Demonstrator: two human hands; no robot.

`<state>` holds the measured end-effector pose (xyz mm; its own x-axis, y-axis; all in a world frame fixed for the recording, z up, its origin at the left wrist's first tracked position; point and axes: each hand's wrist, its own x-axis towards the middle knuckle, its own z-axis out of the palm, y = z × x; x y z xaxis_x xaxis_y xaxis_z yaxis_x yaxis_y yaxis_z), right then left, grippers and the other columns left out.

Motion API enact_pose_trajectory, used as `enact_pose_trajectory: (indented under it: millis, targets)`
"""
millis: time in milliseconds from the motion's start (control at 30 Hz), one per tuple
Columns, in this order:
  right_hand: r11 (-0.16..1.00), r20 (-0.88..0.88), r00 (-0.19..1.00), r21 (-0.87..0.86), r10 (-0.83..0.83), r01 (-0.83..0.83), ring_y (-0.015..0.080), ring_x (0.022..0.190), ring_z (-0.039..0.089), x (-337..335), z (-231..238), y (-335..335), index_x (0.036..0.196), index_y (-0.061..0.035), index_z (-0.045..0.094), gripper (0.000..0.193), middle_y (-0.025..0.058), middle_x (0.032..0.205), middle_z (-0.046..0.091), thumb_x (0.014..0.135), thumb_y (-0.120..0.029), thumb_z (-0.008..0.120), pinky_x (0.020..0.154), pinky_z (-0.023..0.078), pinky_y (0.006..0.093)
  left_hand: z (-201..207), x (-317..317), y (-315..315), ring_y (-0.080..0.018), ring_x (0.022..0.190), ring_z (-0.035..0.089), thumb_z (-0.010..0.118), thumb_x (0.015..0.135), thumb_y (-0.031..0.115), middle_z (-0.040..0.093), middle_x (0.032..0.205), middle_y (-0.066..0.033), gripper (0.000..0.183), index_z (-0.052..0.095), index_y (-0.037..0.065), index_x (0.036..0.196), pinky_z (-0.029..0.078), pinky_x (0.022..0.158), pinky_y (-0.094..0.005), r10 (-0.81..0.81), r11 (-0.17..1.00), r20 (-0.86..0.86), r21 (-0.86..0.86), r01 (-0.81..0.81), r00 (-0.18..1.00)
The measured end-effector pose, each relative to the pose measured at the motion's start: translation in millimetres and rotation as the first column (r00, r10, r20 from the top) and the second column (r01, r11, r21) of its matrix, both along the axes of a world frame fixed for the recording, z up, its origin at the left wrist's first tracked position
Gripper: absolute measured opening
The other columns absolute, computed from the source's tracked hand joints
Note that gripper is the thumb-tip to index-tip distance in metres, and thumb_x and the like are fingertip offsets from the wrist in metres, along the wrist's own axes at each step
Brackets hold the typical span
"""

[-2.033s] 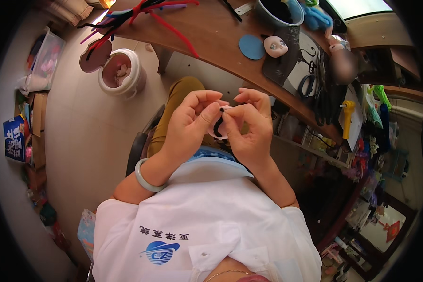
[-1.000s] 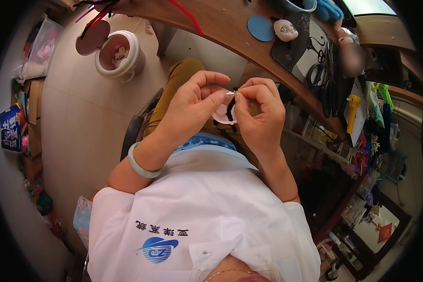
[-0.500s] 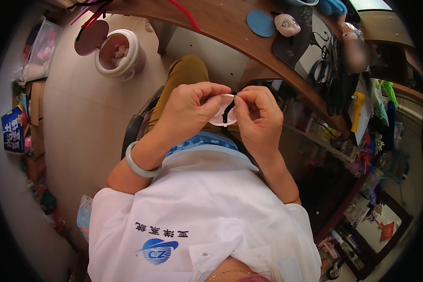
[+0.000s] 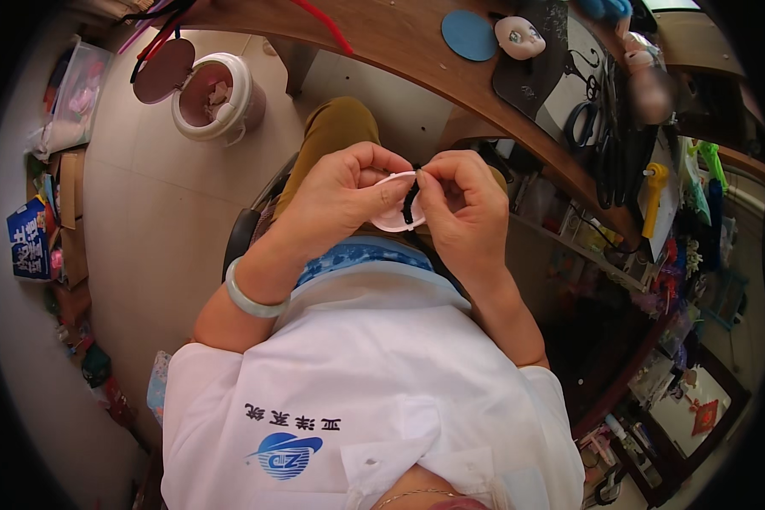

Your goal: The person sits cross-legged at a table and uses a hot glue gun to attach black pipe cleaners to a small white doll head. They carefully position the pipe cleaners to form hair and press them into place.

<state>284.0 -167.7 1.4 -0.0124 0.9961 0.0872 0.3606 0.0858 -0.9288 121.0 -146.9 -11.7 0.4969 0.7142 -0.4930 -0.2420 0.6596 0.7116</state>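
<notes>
Over my lap I hold a pale pink, shallow oval shell (image 4: 389,218) between both hands. My left hand (image 4: 346,189) is closed, its thumb and fingers pinching the shell's left and upper edge. Across the hollow of the shell runs a fuzzy black pipe cleaner (image 4: 410,206), from the top rim down to the lower rim. My right hand (image 4: 470,204) is closed too, with thumb and forefinger pinching the pipe cleaner's upper end at the top rim. The fingertips hide that end in part.
A brown table (image 4: 416,59) curves along the far side, bearing a doll's face (image 4: 519,37), a blue disc (image 4: 468,36), scissors (image 4: 580,125) and red pipe cleaners (image 4: 328,24). An open lidded bin (image 4: 244,102) stands on the floor at far left. A yellow tool (image 4: 654,200) lies at right.
Both hands have shifted very slightly to the left with the shell, which has tilted a little. The grips on shell and pipe cleaner are unchanged.
</notes>
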Motion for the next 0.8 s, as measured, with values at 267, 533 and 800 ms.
enact_pose_trajectory:
  millis: [267, 533, 800]
  targets:
    - [1.000, 0.051, 0.999, 0.025, 0.017, -0.018, 0.0172, 0.062, 0.054, -1, -8, 1, 0.081, 0.0005, 0.057, 0.007, 0.0096, 0.082, 0.056, 0.078, 0.005, 0.062, 0.053, 0.045, 0.0280, -12, 1, -3, -0.0093, 0.086, 0.061, 0.052, 0.089, 0.000, 0.063, 0.101, -0.0115, 0.030, 0.045, -0.004, 0.118, 0.049, 0.069, -0.0205, 0.103, 0.992, 0.169, -0.083, -0.089, 0.980]
    - [0.984, 0.063, 0.989, -0.123, 0.137, -0.128, 0.0194, 0.062, 0.054, -1, -2, 4, 0.079, 0.0003, 0.058, 0.005, 0.0113, 0.088, 0.056, 0.078, 0.004, 0.062, 0.054, 0.044, 0.0284, -13, 9, -3, -0.0145, 0.103, 0.057, 0.047, 0.086, -0.003, 0.051, 0.128, -0.0174, 0.045, 0.033, -0.004, 0.129, 0.050, 0.076, -0.0233, 0.158, 0.988, 0.255, -0.043, -0.152, 0.954]
    - [0.999, 0.080, 0.996, -0.005, 0.043, -0.043, 0.0213, 0.062, 0.054, -1, -9, 5, 0.081, 0.0012, 0.056, 0.006, 0.0116, 0.086, 0.054, 0.079, 0.003, 0.061, 0.053, 0.045, 0.0307, -14, 4, 2, -0.0109, 0.085, 0.061, 0.057, 0.091, 0.010, 0.062, 0.103, -0.0104, 0.032, 0.047, -0.003, 0.119, 0.051, 0.070, -0.0222, 0.073, 0.996, -0.005, -0.053, -0.074, 0.997]
